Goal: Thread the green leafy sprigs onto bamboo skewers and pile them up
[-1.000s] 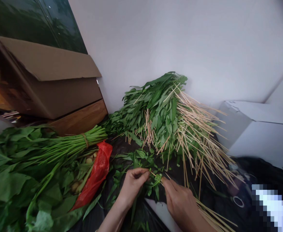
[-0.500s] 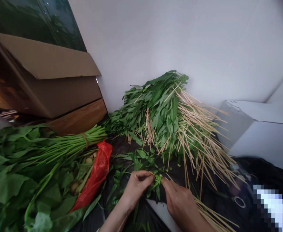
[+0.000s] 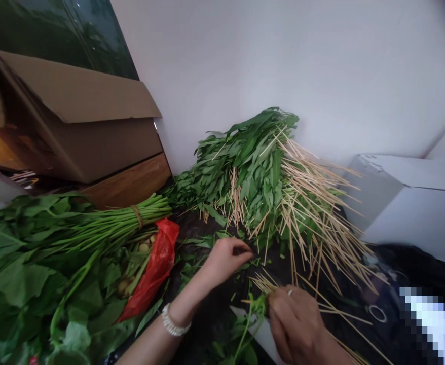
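Note:
My right hand [image 3: 296, 319] is closed around thin bamboo skewers [image 3: 262, 281], whose ends stick out past the fingers. Green stems and leaves [image 3: 258, 306] hang at its thumb side, seemingly on a skewer tip. My left hand [image 3: 226, 258], with a beaded bracelet at the wrist, reaches over the black surface with thumb and fingers drawn together. Whether anything is in that pinch cannot be made out. Small leaf scraps [image 3: 197, 241] lie around it. Just behind both hands rises a pile of leafy greens [image 3: 260, 172] on many skewers [image 3: 313, 203].
On the left, a tied bunch of green stems [image 3: 112, 225] lies over broad leaves beside a red plastic bag [image 3: 152, 279]. A cardboard box [image 3: 108, 147] stands behind it. A white box [image 3: 408, 208] is at the right, with black plastic [image 3: 423, 268] in front.
My hands, close together at one green bit before, have parted. The left moved up and forward; the right turned, with greens now hanging beside its thumb and skewer ends showing.

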`<state>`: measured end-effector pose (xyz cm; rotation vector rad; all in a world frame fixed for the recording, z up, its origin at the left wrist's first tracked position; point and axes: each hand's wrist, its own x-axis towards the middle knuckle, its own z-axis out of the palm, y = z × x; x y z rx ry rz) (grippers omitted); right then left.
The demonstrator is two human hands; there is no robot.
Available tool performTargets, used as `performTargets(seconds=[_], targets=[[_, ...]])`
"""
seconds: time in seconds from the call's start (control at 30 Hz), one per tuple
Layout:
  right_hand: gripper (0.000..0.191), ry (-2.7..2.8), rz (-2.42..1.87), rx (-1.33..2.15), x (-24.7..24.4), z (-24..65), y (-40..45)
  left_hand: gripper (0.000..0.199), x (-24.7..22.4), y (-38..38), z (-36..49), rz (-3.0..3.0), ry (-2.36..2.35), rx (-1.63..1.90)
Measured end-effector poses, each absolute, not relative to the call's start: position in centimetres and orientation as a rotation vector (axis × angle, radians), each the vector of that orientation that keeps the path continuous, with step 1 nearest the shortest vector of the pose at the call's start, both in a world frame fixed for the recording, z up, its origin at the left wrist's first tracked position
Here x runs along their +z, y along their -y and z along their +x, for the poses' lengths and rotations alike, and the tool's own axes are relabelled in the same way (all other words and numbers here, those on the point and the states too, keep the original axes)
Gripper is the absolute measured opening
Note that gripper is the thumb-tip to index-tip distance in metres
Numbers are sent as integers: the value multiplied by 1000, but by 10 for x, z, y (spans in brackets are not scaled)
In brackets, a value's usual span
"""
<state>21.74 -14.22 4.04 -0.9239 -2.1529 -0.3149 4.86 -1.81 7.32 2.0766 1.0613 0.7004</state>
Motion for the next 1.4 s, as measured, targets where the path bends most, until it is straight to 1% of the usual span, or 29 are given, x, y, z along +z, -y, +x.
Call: performTargets(seconds=[0.13,0.27,0.37,0.43,0.53,0.67,0.73,0.87,1.0,1.27,1.4], targets=[[21,2395,-924,-374,44,206,145,19,45,16,82,2312,-1335,476],[21,2364,-1008,-398,47,204,144,25,29,17,91,2326,-1457,323],[21,2327,-1042,-391,45,203,141,16,28,15,88,2315,-1427,305],[22,2323,-1080,-421,43,202,139,10,30,12,84,2311,-1405,321],[24,2240,-1204,-444,37,201,135,10,38,9,76,2291,-1366,398],[24,2031,-1317,-274,28,203,126,14,49,6,58,2027,-1188,835],[23,1967,-1352,-164,23,206,122,20,50,7,49,1780,-1085,965],[23,1898,-1429,-41,18,209,118,33,42,14,39,1286,-959,921],[26,1894,-1486,-9,16,209,118,36,36,21,36,1008,-864,870],[28,1934,-1567,21,12,209,116,34,35,24,38,885,-787,789],[28,1920,-1556,39,10,210,116,37,35,27,39,914,-788,799]])
